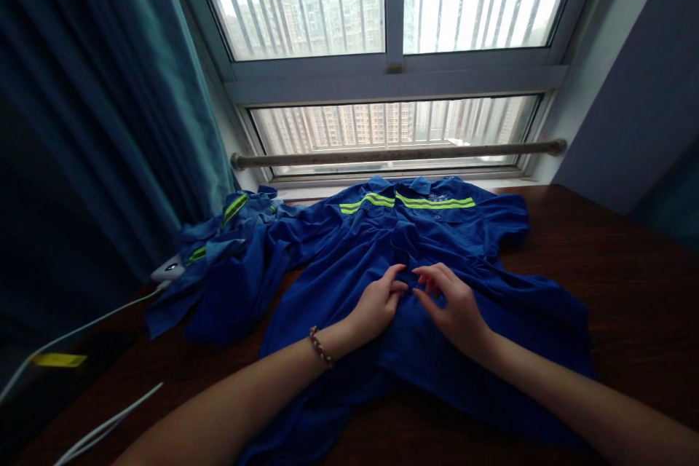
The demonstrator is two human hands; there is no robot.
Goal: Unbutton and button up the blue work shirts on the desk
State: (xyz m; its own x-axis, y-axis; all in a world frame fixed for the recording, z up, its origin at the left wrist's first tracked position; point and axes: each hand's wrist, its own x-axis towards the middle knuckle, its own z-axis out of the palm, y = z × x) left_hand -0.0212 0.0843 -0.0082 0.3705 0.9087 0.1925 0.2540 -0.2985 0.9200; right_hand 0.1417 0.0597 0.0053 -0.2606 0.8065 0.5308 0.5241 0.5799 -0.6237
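Observation:
A blue work shirt [349, 255] with yellow-green reflective stripes lies spread on the dark wooden table [617, 269], collar toward the window. My left hand [379, 302], with a bead bracelet on its wrist, pinches the shirt's front near the middle. My right hand [451, 302] is beside it, fingers curled and pinching the same front edge of cloth. The fingertips of both hands almost touch.
A second blue garment [229, 262] with reflective stripes lies crumpled at the left. White cables [81, 328] run over the table's left part, near a small grey device [169, 269]. A teal curtain [98, 124] hangs at the left; a window with a rail [393, 155] is behind.

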